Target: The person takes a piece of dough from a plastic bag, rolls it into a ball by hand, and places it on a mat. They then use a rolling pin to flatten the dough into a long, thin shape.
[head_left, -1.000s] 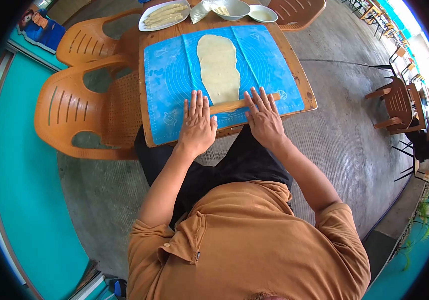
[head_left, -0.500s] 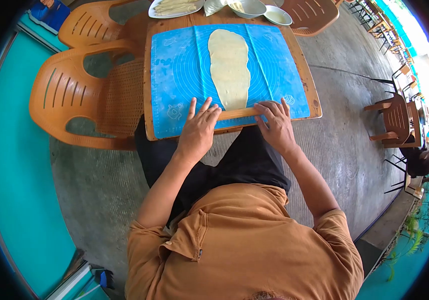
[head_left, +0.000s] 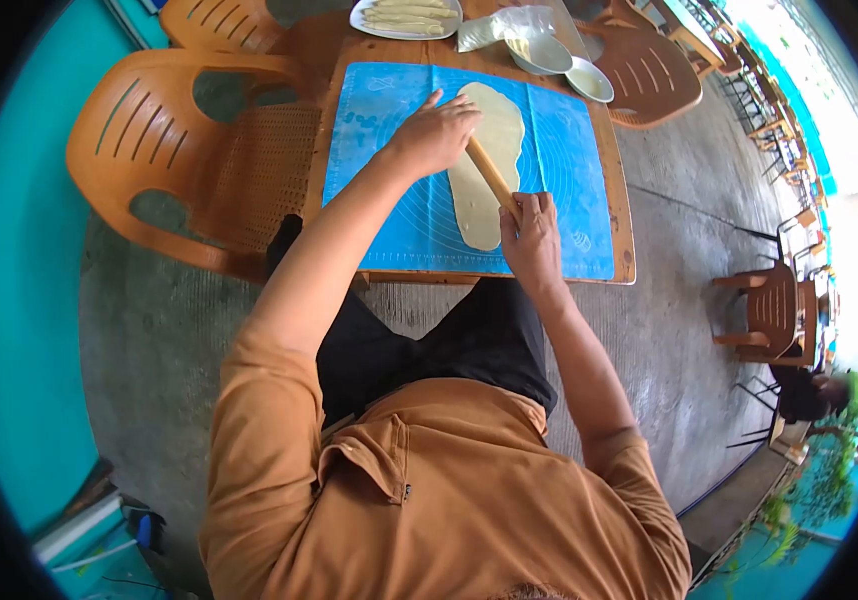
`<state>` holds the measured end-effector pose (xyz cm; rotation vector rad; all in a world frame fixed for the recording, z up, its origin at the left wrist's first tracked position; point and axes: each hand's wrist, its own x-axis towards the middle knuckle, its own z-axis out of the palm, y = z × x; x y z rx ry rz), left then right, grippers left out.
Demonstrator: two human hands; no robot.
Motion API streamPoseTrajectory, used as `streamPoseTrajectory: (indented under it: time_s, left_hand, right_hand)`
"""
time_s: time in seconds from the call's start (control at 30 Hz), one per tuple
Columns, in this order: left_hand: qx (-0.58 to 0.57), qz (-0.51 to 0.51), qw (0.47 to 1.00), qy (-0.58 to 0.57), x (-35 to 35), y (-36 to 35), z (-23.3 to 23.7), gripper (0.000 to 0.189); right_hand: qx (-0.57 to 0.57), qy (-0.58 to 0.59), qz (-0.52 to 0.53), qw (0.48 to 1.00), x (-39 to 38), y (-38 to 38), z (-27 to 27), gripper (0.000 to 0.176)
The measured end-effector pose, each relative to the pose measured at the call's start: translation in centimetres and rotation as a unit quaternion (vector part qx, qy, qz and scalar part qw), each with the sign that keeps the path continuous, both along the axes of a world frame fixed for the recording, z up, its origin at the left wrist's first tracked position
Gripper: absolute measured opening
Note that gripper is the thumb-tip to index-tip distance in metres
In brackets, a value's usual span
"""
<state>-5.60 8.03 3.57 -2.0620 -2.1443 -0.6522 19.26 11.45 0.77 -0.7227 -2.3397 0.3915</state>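
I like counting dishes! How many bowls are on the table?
2. The bigger bowl sits at the far edge of the table, partly under a plastic bag; the smaller bowl lies just right of it. More may be hidden beyond the picture's top.

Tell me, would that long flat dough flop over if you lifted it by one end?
Probably floppy: the dough is rolled thin and long on the blue mat, so it would likely sag and stretch. It may tear if lifted by one end. It lies flat against the mat, so it might cling rather than slide.
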Motion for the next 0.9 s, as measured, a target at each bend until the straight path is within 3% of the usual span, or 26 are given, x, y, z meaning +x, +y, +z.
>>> streamPoseTrajectory:
  time_s: [0.13, 0.17, 0.2, 0.27, 0.3, 0.37, 0.47, 0.9]
  left_hand:
    - [-0.025, -0.003, 1.0, -0.006, -0.4, 3.2, -2.5, 0.048]
    - [-0.073, 0.01, 0.996, -0.04, -0.1, 3.7, -3.1, 0.053]
    - [-0.121, 0.022, 0.99, -0.075, 0.2, 4.0, -3.7, 0.058]
    - [-0.146, 0.031, 0.988, -0.042, 0.6, 4.1, -5.3, 0.062]
    - [-0.12, 0.046, 0.992, -0.001, 0.8, 4.0, -5.3, 0.061]
    - [-0.113, 0.058, 0.991, 0.036, 1.1, 3.9, -5.3, 0.06]
    - [-0.112, 0.053, 0.992, 0.001, 0.8, 2.9, -5.2, 0.059]
    - [-0.121, 0.055, 0.99, 0.04, -0.8, -3.9, -4.4, 0.057]
  right_hand:
    - [0.037, -0.049, -0.002, 0.998, -1.4, -0.2, -0.7, 0.044]
    - [-0.017, -0.149, -0.034, 0.988, -1.1, -0.3, -0.3, 0.049]
    - [-0.017, -0.154, -0.031, 0.987, -1.1, -0.1, -0.8, 0.049]
    - [0.158, -0.156, -0.042, 0.974, -0.8, 0.1, -2.3, 0.053]
    - [0.154, -0.161, -0.044, 0.974, -0.7, 0.3, -2.2, 0.053]
    - [-0.019, -0.192, 0.016, 0.981, -0.1, 0.6, -2.0, 0.06]
    - [0.031, -0.216, 0.03, 0.975, -0.2, -0.3, -1.6, 0.064]
    - [0.045, -0.192, 0.076, 0.977, -0.7, -5.2, 0.0, 0.066]
